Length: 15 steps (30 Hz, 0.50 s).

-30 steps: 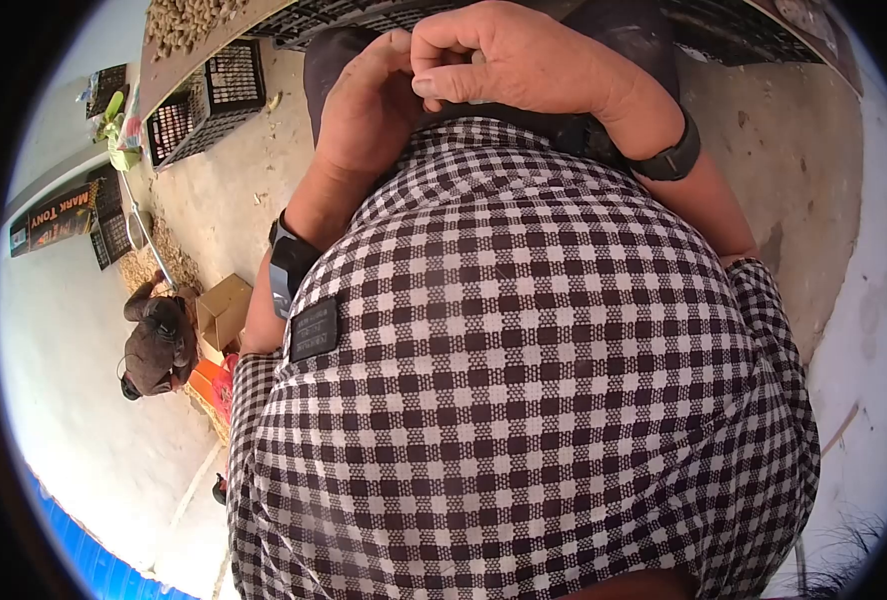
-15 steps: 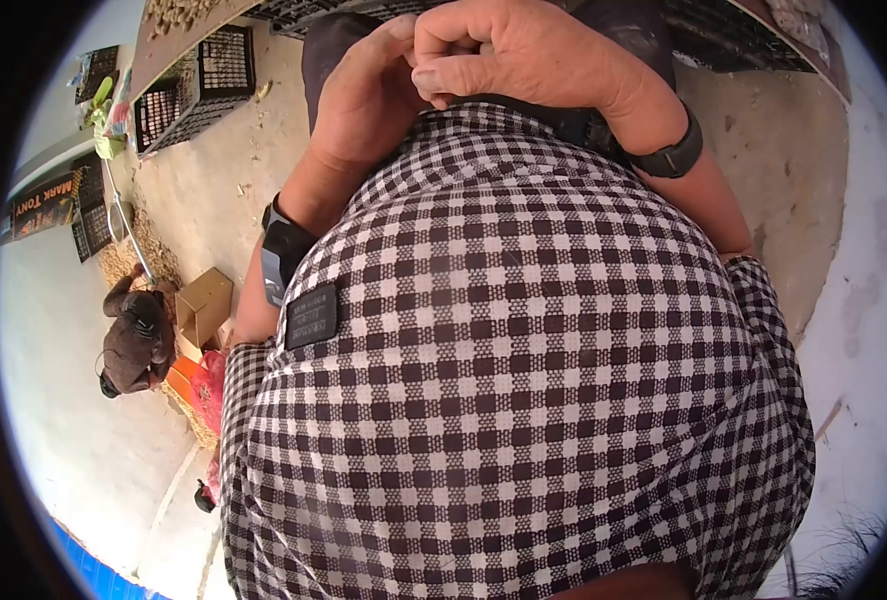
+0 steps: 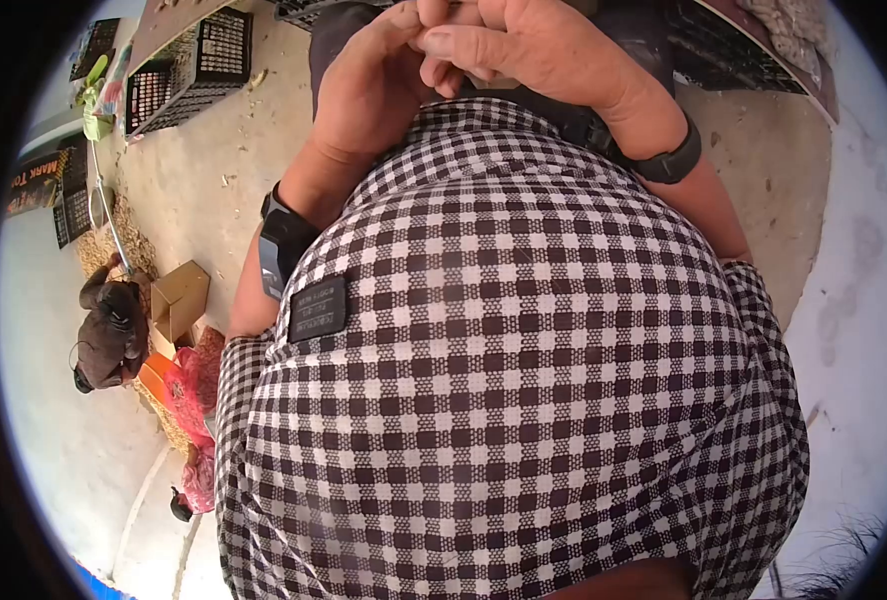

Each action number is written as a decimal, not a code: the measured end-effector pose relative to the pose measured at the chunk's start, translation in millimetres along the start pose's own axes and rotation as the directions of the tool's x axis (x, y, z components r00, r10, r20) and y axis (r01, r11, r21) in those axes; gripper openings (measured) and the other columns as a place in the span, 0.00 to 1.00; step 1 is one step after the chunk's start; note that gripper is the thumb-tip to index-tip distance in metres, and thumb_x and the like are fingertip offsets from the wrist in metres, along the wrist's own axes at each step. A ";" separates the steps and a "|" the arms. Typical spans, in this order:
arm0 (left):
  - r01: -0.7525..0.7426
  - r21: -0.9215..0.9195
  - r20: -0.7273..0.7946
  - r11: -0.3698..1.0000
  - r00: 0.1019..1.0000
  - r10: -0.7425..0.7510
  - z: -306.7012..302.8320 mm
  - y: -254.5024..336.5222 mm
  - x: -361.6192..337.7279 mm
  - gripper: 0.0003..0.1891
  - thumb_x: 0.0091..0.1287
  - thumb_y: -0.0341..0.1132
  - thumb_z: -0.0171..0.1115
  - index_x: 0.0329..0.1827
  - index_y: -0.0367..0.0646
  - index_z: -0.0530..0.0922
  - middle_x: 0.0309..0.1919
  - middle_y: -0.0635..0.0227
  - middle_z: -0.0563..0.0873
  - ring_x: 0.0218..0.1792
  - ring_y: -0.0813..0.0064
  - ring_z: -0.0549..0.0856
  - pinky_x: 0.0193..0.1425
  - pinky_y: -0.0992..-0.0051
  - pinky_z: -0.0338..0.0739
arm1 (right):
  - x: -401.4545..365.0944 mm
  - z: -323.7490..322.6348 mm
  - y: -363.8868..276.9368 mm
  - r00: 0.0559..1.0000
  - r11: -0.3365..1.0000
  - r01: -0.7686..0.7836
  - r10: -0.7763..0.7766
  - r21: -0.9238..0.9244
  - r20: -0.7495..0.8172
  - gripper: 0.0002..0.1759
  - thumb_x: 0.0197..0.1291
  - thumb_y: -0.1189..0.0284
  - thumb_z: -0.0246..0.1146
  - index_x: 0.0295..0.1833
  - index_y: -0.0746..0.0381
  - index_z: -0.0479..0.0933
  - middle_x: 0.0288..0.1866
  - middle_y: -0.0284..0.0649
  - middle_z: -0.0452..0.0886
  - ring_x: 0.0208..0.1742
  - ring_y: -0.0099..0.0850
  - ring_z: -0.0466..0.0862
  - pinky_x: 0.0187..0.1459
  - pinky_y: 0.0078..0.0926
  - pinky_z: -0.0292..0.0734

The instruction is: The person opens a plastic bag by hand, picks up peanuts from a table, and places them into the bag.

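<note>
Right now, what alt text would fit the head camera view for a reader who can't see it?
Looking down over a checked shirt, a person's left hand and right hand touch at the waist, both curled; anything held is hidden. Black crates stand on the dusty floor, and another person crouches by a cardboard box.

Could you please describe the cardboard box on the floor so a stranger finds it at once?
Start at the pale floor left of the checked shirt, where a person crouches. The cardboard box stands beside them. It alone is plain brown, unlike the black lattice crates.
</note>
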<state>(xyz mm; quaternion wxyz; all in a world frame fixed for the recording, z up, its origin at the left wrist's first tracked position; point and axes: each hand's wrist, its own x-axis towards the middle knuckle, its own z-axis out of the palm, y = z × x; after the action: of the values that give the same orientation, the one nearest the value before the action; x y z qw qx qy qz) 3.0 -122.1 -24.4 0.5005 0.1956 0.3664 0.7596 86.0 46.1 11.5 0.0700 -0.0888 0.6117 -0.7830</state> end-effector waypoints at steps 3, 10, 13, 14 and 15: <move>-0.006 -0.134 0.034 0.991 0.999 0.010 -4.3 -1.7 0.2 0.18 0.72 0.43 0.46 0.52 0.39 0.75 0.32 0.65 0.79 0.37 0.71 0.78 0.43 0.74 0.71 | -0.2 2.8 -2.4 1.000 0.998 -0.004 0.005 0.058 -0.015 0.16 0.70 0.73 0.54 0.58 0.67 0.63 0.33 0.38 0.79 0.34 0.22 0.79 0.38 0.21 0.78; 0.043 -0.037 -0.041 0.998 0.998 -0.044 -10.7 -1.3 -2.6 0.14 0.72 0.45 0.49 0.41 0.43 0.75 0.26 0.69 0.75 0.37 0.69 0.78 0.43 0.74 0.70 | 6.1 5.6 -1.8 0.999 0.998 -0.016 0.018 -0.057 0.035 0.22 0.70 0.75 0.53 0.65 0.70 0.59 0.35 0.39 0.79 0.35 0.23 0.79 0.40 0.22 0.78; 0.039 0.026 -0.028 0.999 0.999 -0.038 -6.6 2.4 -2.4 0.13 0.72 0.45 0.49 0.36 0.44 0.72 0.25 0.69 0.74 0.36 0.68 0.78 0.43 0.74 0.71 | 6.6 5.8 -7.9 0.998 0.991 -0.045 0.050 -0.126 0.038 0.21 0.70 0.74 0.53 0.65 0.70 0.60 0.35 0.38 0.79 0.35 0.23 0.80 0.40 0.22 0.78; 0.028 0.079 -0.042 0.996 0.999 -0.025 -1.0 4.5 -5.8 0.13 0.72 0.44 0.49 0.36 0.44 0.71 0.26 0.69 0.72 0.34 0.70 0.74 0.43 0.74 0.70 | 4.4 7.1 -10.9 0.999 0.994 -0.038 0.040 -0.100 0.021 0.21 0.70 0.74 0.54 0.64 0.69 0.62 0.32 0.35 0.77 0.33 0.20 0.78 0.36 0.19 0.75; -0.021 0.056 -0.019 0.998 1.000 0.022 -3.8 6.0 -5.0 0.13 0.72 0.43 0.48 0.36 0.42 0.72 0.26 0.68 0.74 0.33 0.70 0.75 0.42 0.73 0.71 | 2.1 3.1 -13.5 0.997 0.990 -0.076 0.076 -0.121 -0.011 0.20 0.70 0.73 0.54 0.64 0.69 0.63 0.31 0.33 0.75 0.31 0.19 0.76 0.34 0.19 0.73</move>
<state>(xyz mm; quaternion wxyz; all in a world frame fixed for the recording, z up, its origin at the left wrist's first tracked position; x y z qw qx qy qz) -1.1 -129.3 -22.0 0.4832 0.2060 0.3900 0.7563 84.6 45.9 25.4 0.0924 -0.0672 0.6615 -0.7412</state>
